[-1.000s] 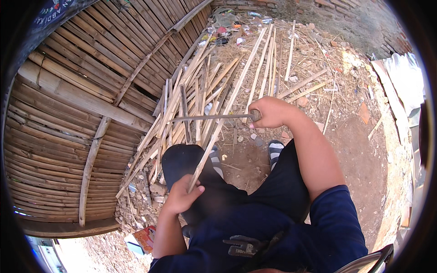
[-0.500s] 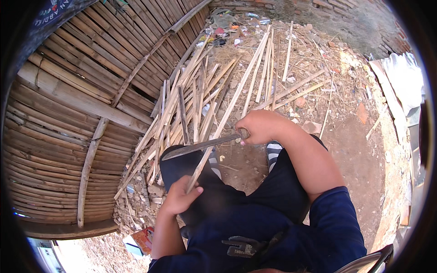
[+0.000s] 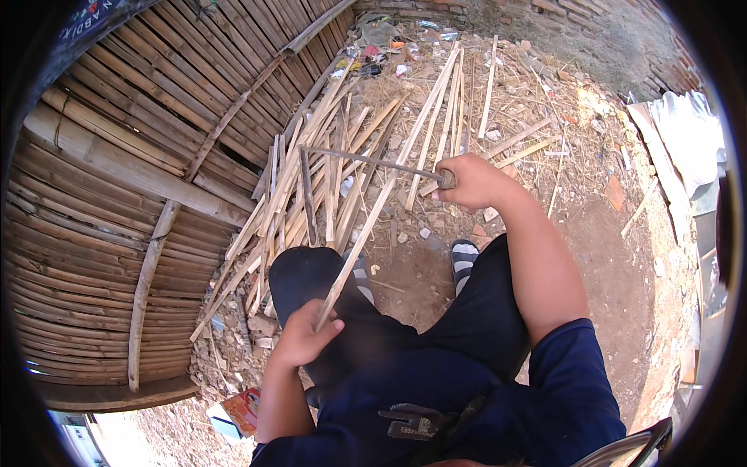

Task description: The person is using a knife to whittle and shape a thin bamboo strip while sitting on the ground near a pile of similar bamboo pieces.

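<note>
Left hand (image 3: 305, 336) gripped a long pale wooden strip (image 3: 359, 247) – right hand (image 3: 471, 180) clenched a grey metal-bladed knife (image 3: 372, 162) extending leftward from it.

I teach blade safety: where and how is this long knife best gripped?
Likely by the short brownish handle, coming from the right, as the right hand does: the long blade reaches away to the left, so the handle seems safer.

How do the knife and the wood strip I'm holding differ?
The knife is dark grey; the strip is pale. The knife points leftward from your right hand; the strip slants forward-right from your left hand. The strip looks longer than the knife. Both are narrow.
</note>
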Demonstrator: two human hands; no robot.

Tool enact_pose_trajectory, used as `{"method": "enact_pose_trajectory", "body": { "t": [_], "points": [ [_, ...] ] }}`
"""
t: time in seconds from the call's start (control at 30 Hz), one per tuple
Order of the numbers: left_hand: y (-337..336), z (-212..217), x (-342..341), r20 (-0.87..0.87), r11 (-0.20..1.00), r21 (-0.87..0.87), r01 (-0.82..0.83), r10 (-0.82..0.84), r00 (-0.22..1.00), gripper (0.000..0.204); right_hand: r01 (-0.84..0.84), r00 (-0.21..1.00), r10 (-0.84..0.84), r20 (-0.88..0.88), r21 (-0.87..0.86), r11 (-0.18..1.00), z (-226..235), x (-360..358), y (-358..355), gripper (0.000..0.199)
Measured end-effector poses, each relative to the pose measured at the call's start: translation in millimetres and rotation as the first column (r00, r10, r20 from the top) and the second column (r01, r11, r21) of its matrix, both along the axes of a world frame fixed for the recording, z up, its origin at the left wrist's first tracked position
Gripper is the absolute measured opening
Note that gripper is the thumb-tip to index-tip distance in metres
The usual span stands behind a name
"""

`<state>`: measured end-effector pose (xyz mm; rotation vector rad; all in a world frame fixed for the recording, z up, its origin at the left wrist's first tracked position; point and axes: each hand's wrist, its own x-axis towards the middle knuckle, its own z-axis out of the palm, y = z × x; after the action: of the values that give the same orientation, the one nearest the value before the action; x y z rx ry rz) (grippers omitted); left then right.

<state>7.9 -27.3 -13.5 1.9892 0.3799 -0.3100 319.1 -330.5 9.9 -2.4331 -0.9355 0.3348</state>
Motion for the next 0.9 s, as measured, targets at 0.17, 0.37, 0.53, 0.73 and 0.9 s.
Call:
{"method": "enact_pose_trajectory", "body": {
  "t": [0.17, 0.37, 0.53, 0.73, 0.9],
  "points": [
    [2.3, -5.8, -2.4, 0.045, 0.999, -0.015, 0.031, -0.031, 0.999, 0.023, -0.322, 0.946, 0.324, -0.007, -0.111, 0.94, 5.8, -33.3, 34.0, 0.043],
    [-1.0, 1.9, -3.1, 0.034, 1.0, 0.001, 0.007, -0.007, 0.999, 0.022, -0.216, 0.976, 0.215, -0.032, -0.046, 0.975, -0.2, -7.4, 22.3, 0.047],
    [-1.7, -0.4, -0.7, 0.051, 0.999, 0.021, 0.029, -0.03, 0.998, 0.021, 0.244, 0.97, -0.244, 0.006, 0.055, 0.968, -9.2, 28.3, -17.1, 0.055],
    [-1.0, -2.4, -2.1, 0.04, 1.0, 0.001, 0.018, -0.018, 0.999, 0.022, -0.048, 0.997, 0.042, -0.07, -0.091, 0.995, 7.5, -1.7, 5.3, 0.058],
    [1.0, -2.2, -2.1, 0.012, 1.0, 0.028, 0.005, -0.005, 1.0, 0.029, -0.341, 0.939, 0.343, 0.001, -0.118, 0.933, -2.7, -32.1, 35.8, 0.047]
  ]
}}
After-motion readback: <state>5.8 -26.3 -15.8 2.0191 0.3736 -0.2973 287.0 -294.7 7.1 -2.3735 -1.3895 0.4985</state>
